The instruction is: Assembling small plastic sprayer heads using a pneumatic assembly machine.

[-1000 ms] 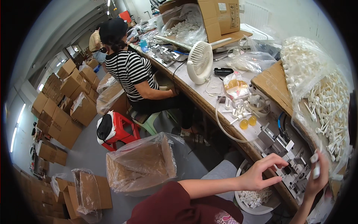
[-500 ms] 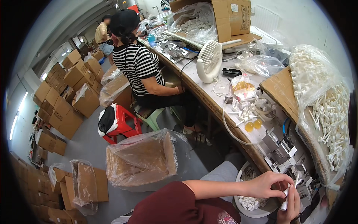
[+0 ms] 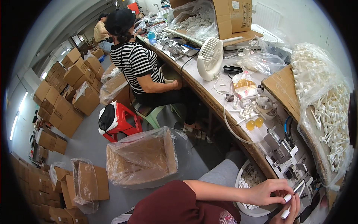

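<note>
My left hand [image 3: 270, 191] reaches in at the lower right, thumb and fingers pinched on a small white plastic stick with a thicker cylindrical end [image 3: 287, 198]. Just below it, my right hand [image 3: 290, 212] is closed around a second such white stick [image 3: 285, 214], its thick end poking out. Two thin white stems [image 3: 299, 186] stick up beyond my fingers; I cannot tell exactly which piece each belongs to. Both hands are close together, in front of a metal fixture [image 3: 298, 171] on the bench and over the edge of a white tub [image 3: 257, 212] holding small white pieces.
A plastic-lined carton of white sticks [image 3: 330, 127] leans at the right. On the bench [image 3: 233, 108] stand a white fan [image 3: 210, 59], loose white parts and two yellow discs [image 3: 254, 124]. A lined open box [image 3: 141, 156] sits on the floor; a co-worker [image 3: 136, 63] sits at the left.
Both hands have shifted slightly down, still holding the white sticks. Two thin stems now show plainly beyond the fingers. The co-worker's head has turned toward the bench.
</note>
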A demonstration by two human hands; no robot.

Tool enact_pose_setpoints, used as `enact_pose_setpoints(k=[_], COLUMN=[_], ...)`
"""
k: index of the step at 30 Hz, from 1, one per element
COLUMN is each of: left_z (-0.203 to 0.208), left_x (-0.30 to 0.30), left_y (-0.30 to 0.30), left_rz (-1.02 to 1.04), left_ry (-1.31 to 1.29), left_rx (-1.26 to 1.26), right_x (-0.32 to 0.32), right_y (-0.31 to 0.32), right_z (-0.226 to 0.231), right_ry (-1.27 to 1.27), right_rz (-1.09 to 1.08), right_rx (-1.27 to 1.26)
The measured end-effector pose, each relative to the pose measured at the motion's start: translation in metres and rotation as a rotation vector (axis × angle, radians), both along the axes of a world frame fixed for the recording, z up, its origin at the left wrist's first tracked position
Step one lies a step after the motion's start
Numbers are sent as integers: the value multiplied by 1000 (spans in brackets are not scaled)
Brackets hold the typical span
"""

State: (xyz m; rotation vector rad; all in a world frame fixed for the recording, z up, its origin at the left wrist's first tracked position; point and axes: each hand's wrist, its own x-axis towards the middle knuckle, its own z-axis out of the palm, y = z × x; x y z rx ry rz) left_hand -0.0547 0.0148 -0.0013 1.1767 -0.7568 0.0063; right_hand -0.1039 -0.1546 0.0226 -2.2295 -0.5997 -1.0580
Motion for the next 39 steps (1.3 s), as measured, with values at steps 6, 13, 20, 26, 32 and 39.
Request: enact_pose_setpoints(k=[6,13,20,26,32,39], left_z=[3,-11,-14,-20,-22,-24], left_x=[2,15,24,27,31,36], left_y=[-4,0,-1,-4,-4,-5], left_rz=[-1,174,354,379,398,410], left_ry=[34,-159,-397,-451,-487,-520], left_rx=[-6,110,268,287,332,376], right_x=[8,11,8,8,5,1], right_y=[2,-6,-19,-21,-19,-23], right_z=[0,-8,-20,-22,-17,-25], right_ry=[0,-48,-21,-33,-22,-20], right_rz=[-8,-136,-213,-244,-278,-257], right_rx=[64,71,69,56,46,105])
